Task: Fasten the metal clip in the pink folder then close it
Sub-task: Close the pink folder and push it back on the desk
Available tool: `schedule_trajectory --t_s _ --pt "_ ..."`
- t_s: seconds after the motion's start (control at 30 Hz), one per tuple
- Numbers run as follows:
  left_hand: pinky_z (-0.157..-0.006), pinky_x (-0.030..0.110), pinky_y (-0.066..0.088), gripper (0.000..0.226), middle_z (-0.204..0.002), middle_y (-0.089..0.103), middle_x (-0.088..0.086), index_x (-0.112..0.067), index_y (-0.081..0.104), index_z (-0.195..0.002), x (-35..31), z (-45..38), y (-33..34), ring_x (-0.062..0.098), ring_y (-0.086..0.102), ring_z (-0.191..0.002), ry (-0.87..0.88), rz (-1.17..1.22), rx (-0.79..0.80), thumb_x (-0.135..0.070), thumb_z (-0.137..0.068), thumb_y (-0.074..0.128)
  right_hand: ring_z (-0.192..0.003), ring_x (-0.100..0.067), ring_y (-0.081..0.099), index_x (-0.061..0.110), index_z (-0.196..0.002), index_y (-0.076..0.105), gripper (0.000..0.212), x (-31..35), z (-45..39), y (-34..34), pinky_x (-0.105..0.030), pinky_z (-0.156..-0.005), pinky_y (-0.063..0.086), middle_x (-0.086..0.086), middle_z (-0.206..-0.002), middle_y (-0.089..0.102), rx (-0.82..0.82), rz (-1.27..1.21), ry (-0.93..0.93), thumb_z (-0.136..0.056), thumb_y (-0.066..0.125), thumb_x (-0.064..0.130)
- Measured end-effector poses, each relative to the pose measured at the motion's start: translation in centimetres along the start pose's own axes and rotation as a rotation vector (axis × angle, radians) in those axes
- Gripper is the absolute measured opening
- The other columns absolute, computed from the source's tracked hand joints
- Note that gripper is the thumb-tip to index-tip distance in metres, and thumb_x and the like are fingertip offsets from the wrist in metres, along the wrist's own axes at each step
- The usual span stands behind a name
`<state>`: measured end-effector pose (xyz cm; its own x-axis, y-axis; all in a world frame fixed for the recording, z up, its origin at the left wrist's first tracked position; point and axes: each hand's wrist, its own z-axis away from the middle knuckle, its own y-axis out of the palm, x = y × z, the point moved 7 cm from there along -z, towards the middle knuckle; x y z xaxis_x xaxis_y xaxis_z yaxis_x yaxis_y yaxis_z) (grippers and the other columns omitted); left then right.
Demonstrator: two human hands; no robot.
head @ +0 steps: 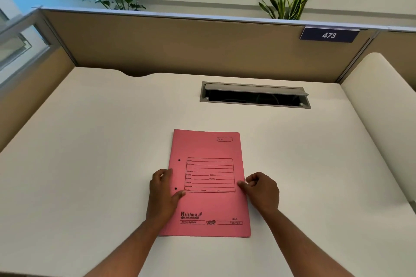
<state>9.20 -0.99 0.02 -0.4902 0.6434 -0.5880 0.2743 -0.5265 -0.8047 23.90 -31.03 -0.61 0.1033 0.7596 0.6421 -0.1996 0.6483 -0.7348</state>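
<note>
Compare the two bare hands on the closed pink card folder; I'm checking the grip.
The left hand lies over the pink folder at its punched-hole edge, thumb on the cover; the right hand sits curled at the opposite edge, mostly off it. Both touch the folder mid-height.

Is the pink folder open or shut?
Shut. The pink folder lies flat on the desk with its printed front cover up. The left hand and right hand touch its edges.

The folder (209,184) lies closed on the desk (90,141), near its front edge. One hand rests at each side edge. Behind it, toward the back edge, sits a cable slot (254,95).
</note>
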Motion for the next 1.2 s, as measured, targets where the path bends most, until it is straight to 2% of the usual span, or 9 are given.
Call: schedule_trajectory --t_s 0.1,0.27,0.47,0.57,0.7,0.9,1.07,1.13,1.2 --pt "-0.099 0.042 0.048 0.081 -0.129 0.049 0.014 -0.008 0.048 -0.137 0.5 0.3 -0.2 0.03 0.048 -0.118 -0.19 0.043 -0.045 -0.032 -0.071 0.088 -0.072 -0.006 0.065 0.032 -0.074 0.064 0.026 0.1 -0.2 0.0 -0.024 -0.061 0.044 0.013 -0.07 0.069 0.024 0.026 0.001 -0.073 0.084 0.049" --pt "-0.085 0.04 0.055 0.049 -0.109 0.071 0.014 -0.005 0.064 -0.111 0.5 -0.1 -0.7 0.032 0.065 -0.097 -0.396 0.186 -0.023 -0.02 -0.071 0.088 -0.075 -0.01 0.066 0.033 -0.073 0.063 0.025 0.2 0.0 0.1 -0.028 -0.069 0.05 0.014 -0.073 0.069 0.035 0.052 -0.013 -0.075 0.081 0.05" --pt "-0.076 0.037 0.058 0.016 -0.084 0.075 0.007 -0.011 0.075 -0.082 1.9 -0.8 -0.7 0.025 0.069 -0.078 -0.536 0.353 0.093 -0.027 -0.083 0.078 -0.077 -0.01 0.066 0.031 -0.078 0.065 0.022 0.4 0.3 0.0 -0.032 -0.074 0.055 0.013 -0.077 0.069 0.03 0.052 -0.019 -0.077 0.08 0.048" --pt "-0.071 0.034 0.053 0.019 -0.085 0.075 0.008 -0.009 0.074 -0.085 1.7 -1.1 -0.6 0.026 0.068 -0.079 -0.519 0.415 0.104 -0.026 -0.091 0.069 -0.077 -0.01 0.066 0.031 -0.076 0.064 0.021 0.6 0.5 0.0 -0.031 -0.071 0.053 0.012 -0.078 0.069 0.019 0.045 -0.006 -0.076 0.079 0.046" --pt "-0.08 0.041 0.055 0.018 -0.088 0.072 0.011 -0.006 0.07 -0.091 1.9 -1.4 -0.3 0.031 0.068 -0.084 -0.568 0.508 0.115 -0.021 -0.096 0.06 -0.077 -0.007 0.063 0.033 -0.076 0.063 0.017 1.2 1.1 0.4 -0.029 -0.068 0.047 0.012 -0.083 0.068 0.014 0.056 0.001 -0.079 0.076 0.044" --pt "-0.086 0.047 0.057 0.017 -0.093 0.073 0.013 -0.006 0.07 -0.095 3.1 -2.4 -1.2 0.031 0.068 -0.087 -0.596 0.629 0.126 -0.019 -0.098 0.059 -0.087 -0.014 0.067 0.027 -0.097 0.069 0.026 1.6 1.5 1.1 -0.034 -0.081 0.053 0.01 -0.093 0.071 0.014 -0.044 0.097 -0.087 0.07 0.051" --pt "-0.087 0.047 0.057 0.019 -0.095 0.072 0.015 -0.003 0.069 -0.1 4.2 -4.0 -3.0 0.034 0.068 -0.09 -0.595 0.675 0.142 -0.019 -0.099 0.059 -0.081 -0.023 0.072 0.015 -0.087 0.079 0.036 3.8 1.5 3.7 -0.041 -0.08 0.059 -0.004 -0.085 0.08 0.253 -0.422 0.219 -0.096 0.064 0.046" --pt "-0.088 0.047 0.057 0.019 -0.096 0.072 0.016 -0.002 0.069 -0.099 4.8 -4.7 -3.9 0.034 0.068 -0.091 -0.588 0.678 0.147 -0.018 -0.098 0.059 -0.084 -0.024 0.071 0.013 -0.09 0.081 0.03 5.3 1.7 5.0 -0.044 -0.083 0.059 -0.008 -0.092 0.082 0.337 -0.529 0.252 -0.098 0.066 0.037" --pt "-0.089 0.048 0.057 0.019 -0.096 0.072 0.016 -0.001 0.069 -0.1 5.1 -5.5 -4.9 0.034 0.068 -0.091 -0.578 0.679 0.142 -0.017 -0.098 0.059 -0.076 -0.017 0.073 0.017 -0.083 0.083 0.021 6.6 1.6 5.6 -0.036 -0.072 0.061 -0.005 -0.088 0.082 0.328 -0.565 0.244 -0.096 0.069 0.026"
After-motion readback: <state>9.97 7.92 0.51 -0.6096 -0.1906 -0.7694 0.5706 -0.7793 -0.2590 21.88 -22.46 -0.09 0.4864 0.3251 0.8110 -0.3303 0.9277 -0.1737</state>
